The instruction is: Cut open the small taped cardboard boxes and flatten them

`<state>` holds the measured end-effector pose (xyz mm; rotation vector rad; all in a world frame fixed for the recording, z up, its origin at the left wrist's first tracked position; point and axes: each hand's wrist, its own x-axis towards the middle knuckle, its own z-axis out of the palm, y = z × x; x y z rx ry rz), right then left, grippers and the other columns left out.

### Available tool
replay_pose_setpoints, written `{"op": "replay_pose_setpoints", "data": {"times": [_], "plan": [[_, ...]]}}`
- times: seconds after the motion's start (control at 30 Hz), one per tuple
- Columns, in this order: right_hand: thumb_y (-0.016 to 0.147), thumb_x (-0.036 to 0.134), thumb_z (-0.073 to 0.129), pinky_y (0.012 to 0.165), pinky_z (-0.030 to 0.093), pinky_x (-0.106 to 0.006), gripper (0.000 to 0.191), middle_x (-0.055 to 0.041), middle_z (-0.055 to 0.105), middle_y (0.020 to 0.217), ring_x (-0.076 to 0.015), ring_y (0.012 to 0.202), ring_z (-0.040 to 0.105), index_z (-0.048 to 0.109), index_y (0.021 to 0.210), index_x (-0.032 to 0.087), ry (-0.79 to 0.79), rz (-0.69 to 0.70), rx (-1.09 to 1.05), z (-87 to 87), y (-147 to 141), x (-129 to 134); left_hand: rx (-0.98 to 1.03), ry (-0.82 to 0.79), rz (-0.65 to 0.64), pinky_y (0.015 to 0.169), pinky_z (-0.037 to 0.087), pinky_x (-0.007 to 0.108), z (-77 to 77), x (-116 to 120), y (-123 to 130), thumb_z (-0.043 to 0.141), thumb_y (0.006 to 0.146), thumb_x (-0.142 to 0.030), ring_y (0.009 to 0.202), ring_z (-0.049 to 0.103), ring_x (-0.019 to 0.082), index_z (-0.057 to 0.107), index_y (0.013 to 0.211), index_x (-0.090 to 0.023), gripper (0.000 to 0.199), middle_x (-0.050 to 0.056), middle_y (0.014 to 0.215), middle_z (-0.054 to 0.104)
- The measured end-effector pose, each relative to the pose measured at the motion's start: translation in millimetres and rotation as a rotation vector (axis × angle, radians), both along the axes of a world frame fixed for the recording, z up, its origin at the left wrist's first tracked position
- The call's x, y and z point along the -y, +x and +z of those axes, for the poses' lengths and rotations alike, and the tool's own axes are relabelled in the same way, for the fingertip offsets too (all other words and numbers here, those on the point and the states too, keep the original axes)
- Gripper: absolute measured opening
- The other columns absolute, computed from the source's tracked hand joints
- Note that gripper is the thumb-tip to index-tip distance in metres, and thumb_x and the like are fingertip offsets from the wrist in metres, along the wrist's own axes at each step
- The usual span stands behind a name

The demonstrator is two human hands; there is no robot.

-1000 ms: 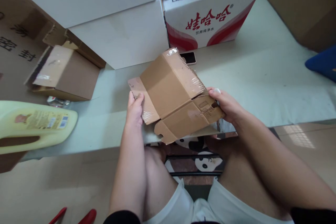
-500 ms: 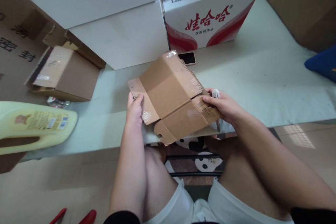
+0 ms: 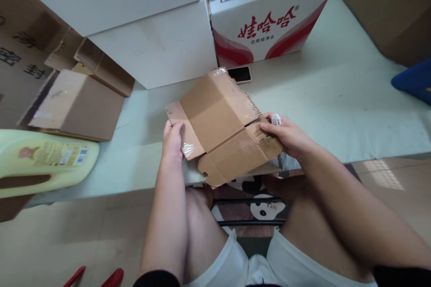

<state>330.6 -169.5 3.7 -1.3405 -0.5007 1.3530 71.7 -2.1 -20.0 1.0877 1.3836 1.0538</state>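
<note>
Between my hands is an opened-out cardboard box (image 3: pixel 215 116), tilted over the table's front edge, with folded creases, a ragged torn edge and shiny clear tape on its flaps. My left hand (image 3: pixel 173 139) is closed on its left flap, thumb on top. My right hand (image 3: pixel 286 132) is closed on its right corner, thumb on the printed part. A small white round-ended item (image 3: pixel 276 119) shows at the fingers of my right hand; what it is I cannot tell.
Beyond the cardboard lies a phone (image 3: pixel 239 74), before white cartons (image 3: pixel 161 49) and a red-and-white water carton (image 3: pixel 269 31). A small brown box (image 3: pixel 90 107) and yellow jug (image 3: pixel 50 161) stand left. Something blue (image 3: pixel 415 80) juts in at right.
The small brown box at left has slid left and toward me, hiding the clear object that showed under it. The cardboard and both hands have barely moved.
</note>
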Motion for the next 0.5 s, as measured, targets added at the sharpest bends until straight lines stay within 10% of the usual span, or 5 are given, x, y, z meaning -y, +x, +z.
{"op": "replay_pose_setpoints", "data": {"times": [0.5], "plan": [[0.061, 0.041, 0.087, 0.063, 0.049, -0.028, 0.037, 0.0008, 0.068, 0.078, -0.0152, 0.069, 0.060, 0.066, 0.086, 0.023, 0.003, 0.011, -0.013, 2.3, -1.6, -0.2, 0.059, 0.007, -0.032, 0.066, 0.050, 0.028, 0.4, 0.1, -0.1, 0.072, 0.067, -0.033, 0.077, 0.063, 0.018, 0.059, 0.087, -0.025, 0.025, -0.001, 0.082, 0.069]]}}
